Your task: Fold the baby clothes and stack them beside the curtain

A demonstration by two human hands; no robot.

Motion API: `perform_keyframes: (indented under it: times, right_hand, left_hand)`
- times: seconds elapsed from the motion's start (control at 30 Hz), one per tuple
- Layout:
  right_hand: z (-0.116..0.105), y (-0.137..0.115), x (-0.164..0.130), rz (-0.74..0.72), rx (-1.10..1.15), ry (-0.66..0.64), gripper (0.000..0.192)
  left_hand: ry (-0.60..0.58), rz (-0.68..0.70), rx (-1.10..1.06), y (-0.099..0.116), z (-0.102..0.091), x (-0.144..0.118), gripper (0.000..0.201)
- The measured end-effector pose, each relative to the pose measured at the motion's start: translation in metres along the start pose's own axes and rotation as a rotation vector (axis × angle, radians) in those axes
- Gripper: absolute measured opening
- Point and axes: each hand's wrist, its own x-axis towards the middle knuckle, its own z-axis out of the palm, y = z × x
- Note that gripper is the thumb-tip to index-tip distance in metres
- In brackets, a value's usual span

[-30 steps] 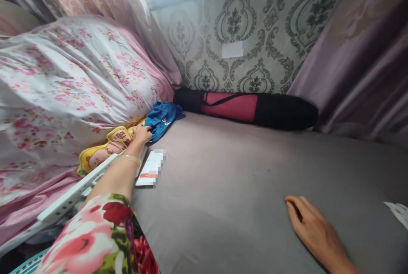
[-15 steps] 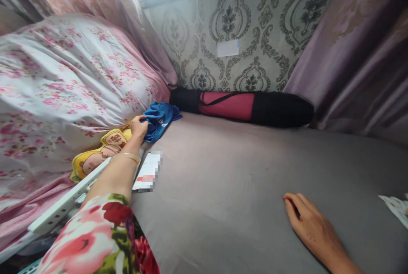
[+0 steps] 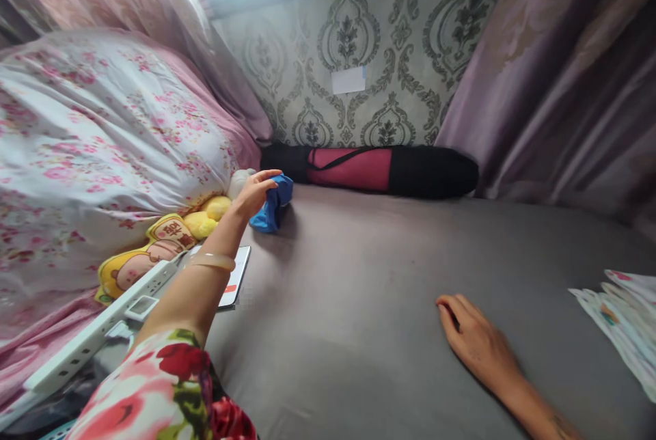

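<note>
Left hand: my left hand is stretched far forward on a straight arm, a pale bangle at the wrist and a floral sleeve near the shoulder. The fingers curl over the top of the blue cloth with the thumb hidden behind; it has hold of the bunched fabric, partly closed round it, not clenched tight.

Blue cloth: crumpled into a small wad at the far left of the grey mattress, just beside the flowered quilt and near the end of the black and red roll bag.

Right hand: my right hand lies palm down on the mattress, fingers loosely spread and slightly bent, gripping nothing, with the forearm running off the lower edge.

Left edge: the quilt bulges high along that side; under it sit a yellow plush toy and a white rail. A flat card lies on the mattress just under my forearm.

Far edge: the roll bag lies along the foot of the patterned wall, touching it as far as I can tell.

Right edge: a purple curtain hangs down to the mattress; printed papers lie at the right border, well apart from my right hand.

Open room: the broad middle of the mattress between my two hands is bare grey sheet, from the roll bag back toward me.
</note>
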Motion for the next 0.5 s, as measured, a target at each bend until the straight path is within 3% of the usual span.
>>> perform_keyframes:
  times: [0.2, 0.3, 0.4, 0.5]
  right_hand:
    - [-0.014, -0.006, 0.017, 0.065, 0.163, -0.119, 0.027]
    - [-0.024, -0.021, 0.036, 0.008, 0.333, -0.194, 0.028]
    - [-0.039, -0.048, 0.057, -0.045, 0.476, -0.119, 0.027]
    - [-0.063, -0.081, 0.075, -0.089, 0.622, 0.038, 0.028]
  left_hand:
    - [-0.359, 0.063, 0.047, 0.045, 0.047, -0.035, 0.049]
    - [-0.5, 0.139, 0.113, 0.066, 0.063, -0.053, 0.047]
    - [-0.644, 0.217, 0.153, 0.09, 0.076, -0.074, 0.045]
    - [-0.754, 0.304, 0.189, 0.118, 0.088, -0.098, 0.043]
